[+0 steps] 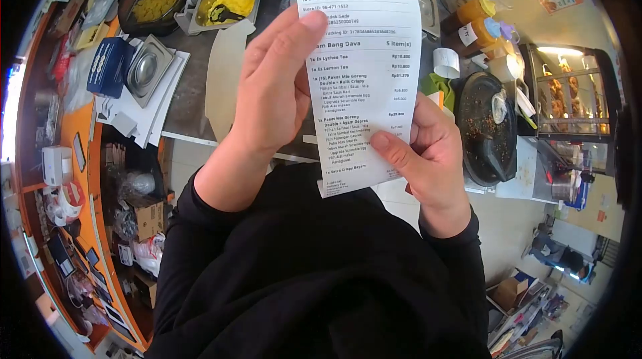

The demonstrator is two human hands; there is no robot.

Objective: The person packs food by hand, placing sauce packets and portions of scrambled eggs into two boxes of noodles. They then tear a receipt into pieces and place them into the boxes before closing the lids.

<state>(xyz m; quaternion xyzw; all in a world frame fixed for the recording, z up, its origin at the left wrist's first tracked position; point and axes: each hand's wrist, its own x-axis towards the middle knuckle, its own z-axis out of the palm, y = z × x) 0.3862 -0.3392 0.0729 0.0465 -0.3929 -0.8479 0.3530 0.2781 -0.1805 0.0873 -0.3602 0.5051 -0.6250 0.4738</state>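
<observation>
A long printed white receipt (pixel 358 95) is held up in front of my chest, its text facing me. It has a ShopeeFood heading and a list of ordered items. My left hand (pixel 271 85) grips its upper left edge, the thumb lying over the paper. Lower on the right edge, my right hand (pixel 428 158) pinches it, with the thumb on the printed side and the fingers curled behind. The bottom end of the paper bends slightly above my black clothing. Part of the counter is hidden behind the receipt.
Behind the hands runs a grey counter (pixel 190 61) with a steel container (pixel 194 23) of yellow food, brown wrapping paper (pixel 224 85) and a blue box (pixel 107 68). To the right are sauce bottles (pixel 476 10), a dark stone mortar (pixel 485 152) and a lit food display case (pixel 562 88). Orange shelving (pixel 100 218) stands left.
</observation>
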